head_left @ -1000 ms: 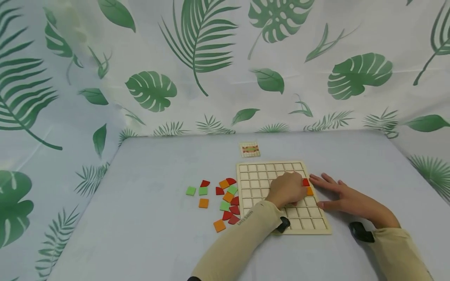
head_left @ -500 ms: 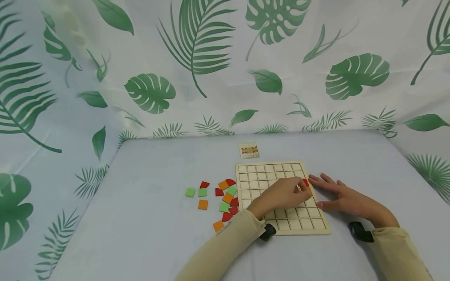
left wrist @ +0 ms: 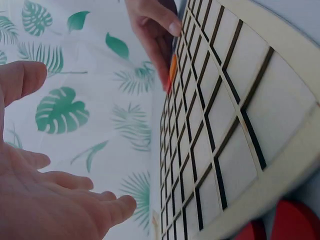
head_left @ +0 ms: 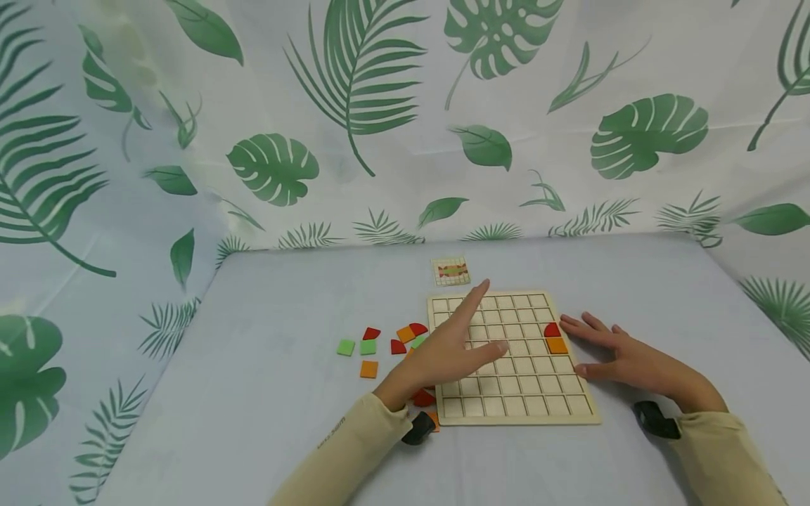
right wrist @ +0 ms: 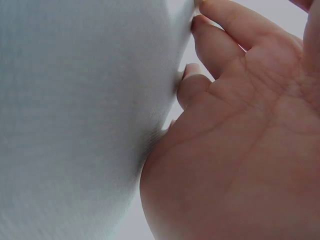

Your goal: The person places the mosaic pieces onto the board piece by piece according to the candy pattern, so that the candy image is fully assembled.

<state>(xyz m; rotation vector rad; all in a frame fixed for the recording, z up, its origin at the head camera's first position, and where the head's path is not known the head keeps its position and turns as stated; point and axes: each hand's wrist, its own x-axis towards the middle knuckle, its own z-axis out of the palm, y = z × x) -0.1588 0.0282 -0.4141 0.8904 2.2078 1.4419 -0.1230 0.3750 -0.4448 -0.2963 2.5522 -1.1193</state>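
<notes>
left hand (head_left: 446, 351) hovering over left part of grid board (head_left: 515, 407), spread wide, holding nothing; right hand (head_left: 633, 362) resting loosely spread at right edge, likely steadying. red piece (head_left: 552, 329), orange tile (head_left: 557, 345) sitting in right column; loose tiles (head_left: 369, 369) lying left, seemingly for left-hand reach.

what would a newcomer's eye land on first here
Probably the big green leaves on the white printed cloth filling the background, then the pale grid board on the table, with a red quarter-circle tile and an orange square tile near its right edge. The left hand stands out over the board's left side, fingers extended, with loose coloured tiles scattered to its left.
</notes>
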